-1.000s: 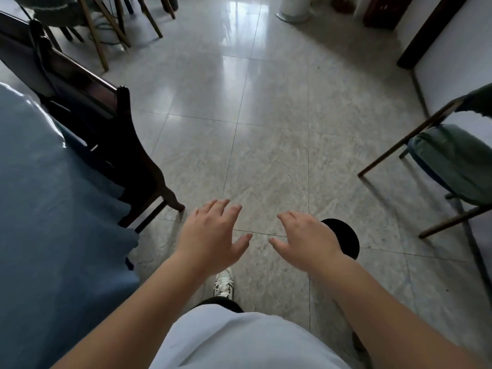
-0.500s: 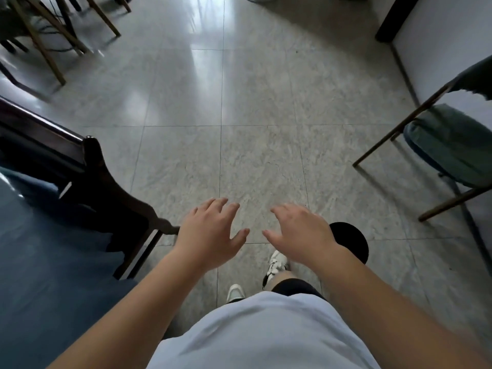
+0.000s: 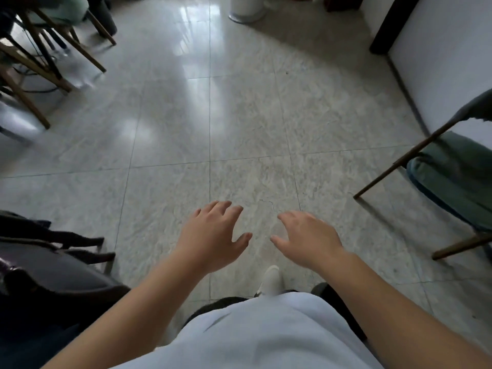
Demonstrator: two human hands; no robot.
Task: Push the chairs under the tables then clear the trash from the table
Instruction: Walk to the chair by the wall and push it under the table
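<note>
A green-cushioned chair (image 3: 458, 179) with thin wooden legs stands at the right edge; a dark wooden chair (image 3: 50, 265) sits at lower left.

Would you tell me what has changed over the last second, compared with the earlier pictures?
The view has turned away from the blue-covered table, now out of sight; the dark chair has slid to the lower left. The left hand and right hand still hover open, holding nothing. The green-cushioned chair stays at right.

A dark chair (image 3: 53, 272) stands at the left, a cushioned chair (image 3: 452, 177) at the right, bare floor (image 3: 213, 115) between.
</note>
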